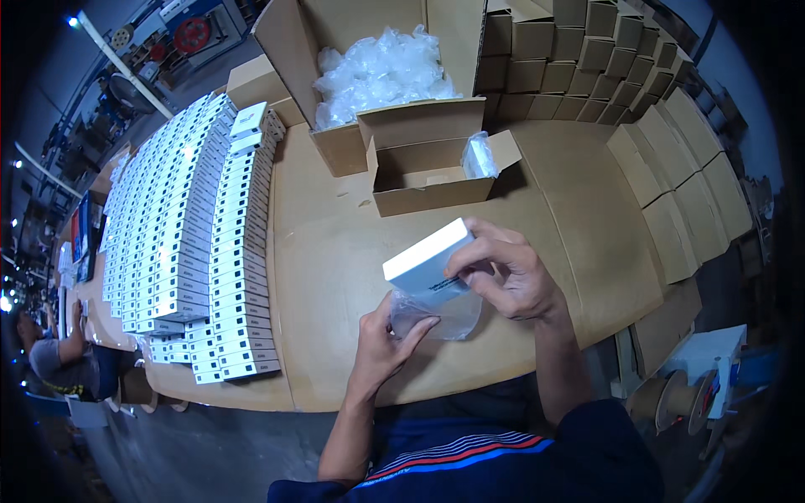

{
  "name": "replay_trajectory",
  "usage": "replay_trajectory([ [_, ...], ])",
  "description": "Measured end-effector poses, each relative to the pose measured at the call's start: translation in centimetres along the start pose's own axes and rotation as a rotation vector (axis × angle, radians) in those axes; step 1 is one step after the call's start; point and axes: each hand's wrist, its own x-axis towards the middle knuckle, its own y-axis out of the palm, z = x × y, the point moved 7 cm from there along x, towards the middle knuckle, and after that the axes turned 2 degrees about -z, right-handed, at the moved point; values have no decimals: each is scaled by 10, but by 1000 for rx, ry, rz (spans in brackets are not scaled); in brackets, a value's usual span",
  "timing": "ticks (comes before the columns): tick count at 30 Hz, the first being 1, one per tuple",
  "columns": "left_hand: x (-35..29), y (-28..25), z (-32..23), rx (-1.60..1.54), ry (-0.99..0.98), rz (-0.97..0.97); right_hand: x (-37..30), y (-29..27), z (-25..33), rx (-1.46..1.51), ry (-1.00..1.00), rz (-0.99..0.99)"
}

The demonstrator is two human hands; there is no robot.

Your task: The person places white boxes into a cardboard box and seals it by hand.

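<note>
A small white box (428,261) is tilted above the table in front of me, its lower part in the mouth of a clear plastic bag (457,318). My right hand (511,272) is closed on the box's right end, thumb and fingers pinching it. Below and to the left, my left hand (390,335) grips the bag between thumb and fingers. Beyond them stands an open brown carton (432,201) with its flaps up. One bagged white box (480,157) leans inside the carton's right end.
A large cardboard box (340,151) holds a heap of clear plastic bags (386,71) at the back. Rows of stacked white boxes (180,226) fill the table's left side. Folded brown cartons (579,63) are piled back right, with more (683,184) at the right edge. A person (71,352) sits far left.
</note>
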Motion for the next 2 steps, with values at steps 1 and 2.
replay_trajectory([
  [1,-1,0,2,-16,-4,-2,0,3,-5,26,46,28],
  [2,-1,0,5,-19,-9,3,-1,7,-11,50,93,55],
])
